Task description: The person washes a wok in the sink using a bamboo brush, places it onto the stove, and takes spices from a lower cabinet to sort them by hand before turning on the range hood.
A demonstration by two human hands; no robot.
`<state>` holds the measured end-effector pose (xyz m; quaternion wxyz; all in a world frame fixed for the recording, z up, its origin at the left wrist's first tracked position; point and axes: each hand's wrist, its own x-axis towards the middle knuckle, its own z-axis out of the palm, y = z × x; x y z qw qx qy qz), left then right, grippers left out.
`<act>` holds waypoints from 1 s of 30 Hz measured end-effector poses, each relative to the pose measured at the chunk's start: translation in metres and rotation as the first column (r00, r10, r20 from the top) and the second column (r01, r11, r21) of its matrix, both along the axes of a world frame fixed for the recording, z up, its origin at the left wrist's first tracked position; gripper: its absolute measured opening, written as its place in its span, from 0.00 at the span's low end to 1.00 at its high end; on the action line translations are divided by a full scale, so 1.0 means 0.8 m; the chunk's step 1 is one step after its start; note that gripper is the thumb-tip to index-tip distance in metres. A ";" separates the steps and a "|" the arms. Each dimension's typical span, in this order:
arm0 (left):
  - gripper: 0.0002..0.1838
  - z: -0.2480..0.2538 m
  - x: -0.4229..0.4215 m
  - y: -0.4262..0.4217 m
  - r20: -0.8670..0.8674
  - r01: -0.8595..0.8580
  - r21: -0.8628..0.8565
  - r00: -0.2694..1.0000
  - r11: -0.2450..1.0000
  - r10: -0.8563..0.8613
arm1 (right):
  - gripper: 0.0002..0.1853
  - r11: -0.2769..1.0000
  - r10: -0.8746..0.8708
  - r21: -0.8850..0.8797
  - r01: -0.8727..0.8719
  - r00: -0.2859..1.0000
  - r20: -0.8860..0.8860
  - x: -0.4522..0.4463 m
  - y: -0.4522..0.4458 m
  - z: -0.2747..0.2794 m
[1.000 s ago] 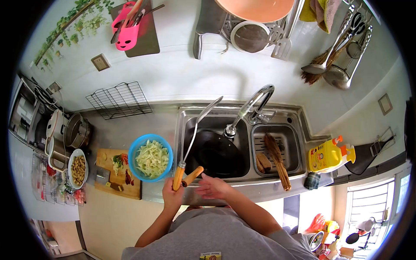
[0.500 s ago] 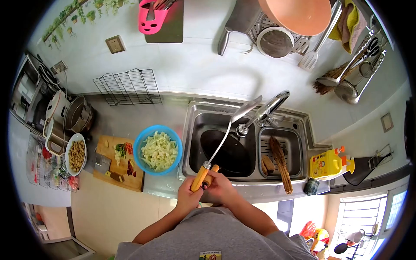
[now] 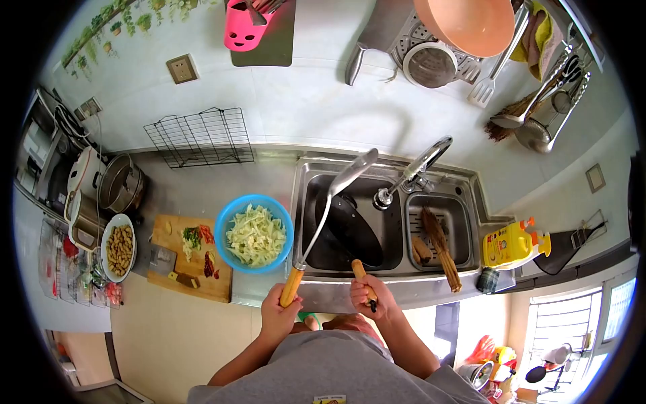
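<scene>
My left hand [image 3: 280, 314] is closed round the wooden handle of a long metal cooking spatula [image 3: 323, 222]. Its head points up and away over the sink, seen nearly edge-on. My right hand [image 3: 378, 296] grips the wooden handle of a dark wok [image 3: 346, 232]. The wok stands tilted in the left basin of the steel sink [image 3: 316, 275], below the faucet [image 3: 424, 161]. To the left of the sink is a blue bowl [image 3: 288, 236] heaped with chopped cabbage [image 3: 257, 236].
A cutting board [image 3: 219, 286] holds chopped vegetables, dried chilies and a cleaver [image 3: 161, 258]. Left of it stands a bowl of peanuts [image 3: 120, 250]. A bundled brush [image 3: 441, 249] lies across the small basin. Yellow detergent bottles [image 3: 508, 244] stand at the right; a wire rack [image 3: 200, 138] leans behind.
My hands have moved apart: the left slightly left with the spatula, the right to the right with the wok handle. The wok has tipped up from lying flatter in the basin.
</scene>
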<state>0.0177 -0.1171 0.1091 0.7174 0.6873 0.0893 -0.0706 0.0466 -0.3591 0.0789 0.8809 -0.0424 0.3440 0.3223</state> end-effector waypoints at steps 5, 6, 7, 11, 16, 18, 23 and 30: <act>0.07 0.015 -0.007 0.011 -0.002 -0.008 -0.058 1.000 0.998 0.008 | 0.09 0.997 0.075 -0.002 -0.076 0.983 0.169 -0.029 0.001 0.027; 0.07 0.020 -0.008 0.010 0.000 -0.019 -0.071 1.000 0.997 0.019 | 0.08 0.996 0.083 0.015 -0.089 0.972 0.218 -0.035 -0.001 0.032; 0.07 0.024 -0.010 0.009 0.016 -0.018 -0.062 1.000 0.998 0.019 | 0.08 0.994 0.091 0.031 -0.103 0.959 0.268 -0.040 -0.003 0.033; 0.07 0.032 -0.032 -0.005 0.055 -0.070 -0.069 0.996 0.995 0.074 | 0.04 0.974 0.047 0.186 -0.129 0.919 0.391 -0.061 -0.013 0.022; 0.08 0.043 -0.068 -0.031 0.072 -0.136 -0.079 0.987 0.988 0.141 | 0.10 0.928 0.025 0.331 -0.170 0.917 0.399 -0.086 -0.034 0.021; 0.09 0.050 -0.082 -0.041 0.068 -0.168 -0.105 0.982 0.980 0.176 | 0.11 0.921 0.050 0.336 -0.196 0.916 0.399 -0.100 -0.044 0.021; 0.10 0.067 -0.110 -0.071 0.100 -0.227 -0.093 0.967 0.969 0.236 | 0.12 0.890 0.118 0.348 -0.294 0.886 0.448 -0.129 -0.072 0.025; 0.10 0.073 -0.177 -0.098 0.042 -0.298 -0.089 0.952 0.950 0.303 | 0.14 0.906 0.302 0.096 -0.413 0.787 0.538 -0.157 -0.101 0.037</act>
